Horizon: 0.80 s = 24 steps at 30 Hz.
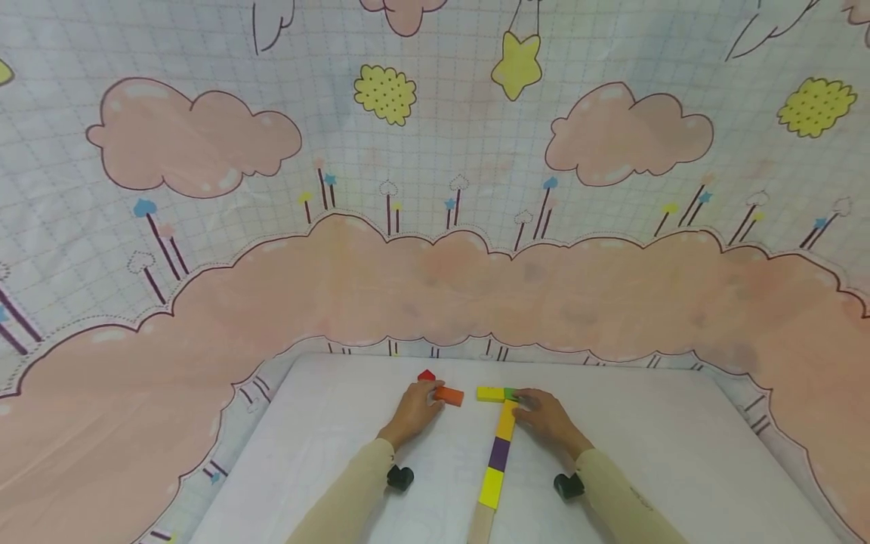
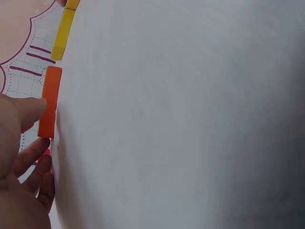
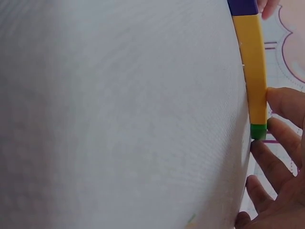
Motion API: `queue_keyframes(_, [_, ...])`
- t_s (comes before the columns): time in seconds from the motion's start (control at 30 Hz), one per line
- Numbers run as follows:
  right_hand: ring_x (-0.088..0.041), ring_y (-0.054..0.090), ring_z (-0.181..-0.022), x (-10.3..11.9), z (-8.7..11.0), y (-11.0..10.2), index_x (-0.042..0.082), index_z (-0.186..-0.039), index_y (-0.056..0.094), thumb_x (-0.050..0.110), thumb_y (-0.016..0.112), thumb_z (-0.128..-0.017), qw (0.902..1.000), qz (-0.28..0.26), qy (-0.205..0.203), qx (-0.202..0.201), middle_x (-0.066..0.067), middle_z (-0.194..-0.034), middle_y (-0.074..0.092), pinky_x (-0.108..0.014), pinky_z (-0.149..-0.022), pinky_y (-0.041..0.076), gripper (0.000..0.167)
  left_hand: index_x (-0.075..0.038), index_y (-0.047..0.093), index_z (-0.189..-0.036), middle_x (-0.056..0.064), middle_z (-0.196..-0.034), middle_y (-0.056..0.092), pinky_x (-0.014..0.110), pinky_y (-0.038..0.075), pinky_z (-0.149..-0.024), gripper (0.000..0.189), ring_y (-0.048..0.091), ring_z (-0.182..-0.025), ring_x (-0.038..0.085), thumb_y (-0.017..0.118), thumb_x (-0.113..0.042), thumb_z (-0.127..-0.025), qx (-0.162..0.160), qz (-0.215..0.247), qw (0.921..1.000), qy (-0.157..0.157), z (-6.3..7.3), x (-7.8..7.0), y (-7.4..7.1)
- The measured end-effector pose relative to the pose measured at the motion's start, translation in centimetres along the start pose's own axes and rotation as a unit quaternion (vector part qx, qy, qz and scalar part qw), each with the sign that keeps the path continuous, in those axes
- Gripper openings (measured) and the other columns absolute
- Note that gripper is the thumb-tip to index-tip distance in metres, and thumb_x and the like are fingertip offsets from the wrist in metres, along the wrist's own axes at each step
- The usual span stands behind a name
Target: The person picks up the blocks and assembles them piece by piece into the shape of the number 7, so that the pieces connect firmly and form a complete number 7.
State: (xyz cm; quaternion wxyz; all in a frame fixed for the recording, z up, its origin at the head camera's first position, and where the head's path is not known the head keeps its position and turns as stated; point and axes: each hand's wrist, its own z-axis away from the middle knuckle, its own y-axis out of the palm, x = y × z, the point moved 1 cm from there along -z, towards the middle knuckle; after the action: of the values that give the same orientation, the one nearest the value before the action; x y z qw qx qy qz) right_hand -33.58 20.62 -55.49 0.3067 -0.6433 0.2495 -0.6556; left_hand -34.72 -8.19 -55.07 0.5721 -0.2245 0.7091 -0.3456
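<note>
My left hand [image 1: 416,414] is at an orange block [image 1: 449,396] on the white table; its thumb and fingertips pinch the block's left end. Just behind those fingers a red block with a pointed top [image 1: 426,375] is partly hidden. My right hand [image 1: 547,415] rests with extended fingers at a green block [image 1: 510,394], its thumb against the side of an amber block [image 3: 252,67]. Left of the green block a yellow block [image 1: 489,394] lies end to end with it. A gap parts the yellow block from the orange one.
From the amber block a row runs toward me: a purple block [image 1: 499,454], another yellow block [image 1: 492,488] and a plain wood-coloured block [image 1: 480,523]. Behind the white table [image 1: 306,423] hangs a cloth backdrop [image 1: 435,287] printed with clouds and stars.
</note>
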Motion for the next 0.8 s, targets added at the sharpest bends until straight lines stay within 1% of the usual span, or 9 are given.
queue_keyframes(0.2, [-0.039,0.043,-0.137,0.15,-0.04,-0.03,0.016,-0.129,0.063,0.027,0.068,-0.092,1.0000,0.000,-0.009,-0.001,-0.014,-0.142,0.055,-0.061,-0.114,0.030,0.040,-0.012,0.057,-0.137,0.011,-0.137,0.058,0.050,0.042,-0.110,0.044,0.050,-0.126,0.030,0.066,-0.019,-0.094,-0.002,-0.012,0.9999,0.005,-0.18,-0.06,-0.11])
queue_keyframes(0.3, [-0.039,0.043,-0.136,0.09,-0.08,-0.12,0.016,-0.129,0.063,0.027,0.068,-0.091,1.0000,0.003,-0.008,0.003,-0.014,-0.142,0.055,-0.061,-0.113,0.030,0.040,-0.012,0.057,-0.137,0.012,-0.138,0.058,0.051,0.041,-0.110,0.044,0.050,-0.127,0.031,0.066,-0.019,-0.094,0.001,-0.008,1.0000,0.006,-0.19,-0.11,-0.10])
queue_keyframes(0.43, [-0.038,0.043,-0.137,0.02,-0.21,-0.32,0.017,-0.130,0.063,0.028,0.068,-0.091,1.0000,0.005,-0.005,0.004,-0.013,-0.143,0.055,-0.060,-0.114,0.031,0.040,-0.012,0.057,-0.137,0.011,-0.138,0.058,0.050,0.041,-0.110,0.044,0.050,-0.127,0.031,0.065,-0.019,-0.094,-0.004,-0.007,0.9999,0.010,-0.35,-0.10,0.04])
queue_keyframes(0.6, [-0.038,0.042,-0.138,-0.08,-0.34,-0.28,0.018,-0.130,0.063,0.028,0.069,-0.091,1.0000,-0.006,0.005,0.005,-0.013,-0.144,0.054,-0.060,-0.114,0.030,0.041,-0.012,0.057,-0.137,0.012,-0.138,0.058,0.050,0.041,-0.111,0.044,0.050,-0.127,0.031,0.065,-0.019,-0.094,-0.008,-0.004,1.0000,0.002,-0.46,-0.26,0.19])
queue_keyframes(0.8, [-0.037,0.042,-0.138,-0.13,-0.18,0.11,0.018,-0.130,0.063,0.029,0.069,-0.091,0.9998,-0.007,0.015,0.008,-0.012,-0.143,0.054,-0.060,-0.114,0.030,0.041,-0.011,0.059,-0.136,0.013,-0.134,0.059,0.050,0.042,-0.109,0.043,0.051,-0.123,0.031,0.066,-0.018,-0.094,-0.014,-0.011,0.9998,-0.003,-0.49,0.15,0.53])
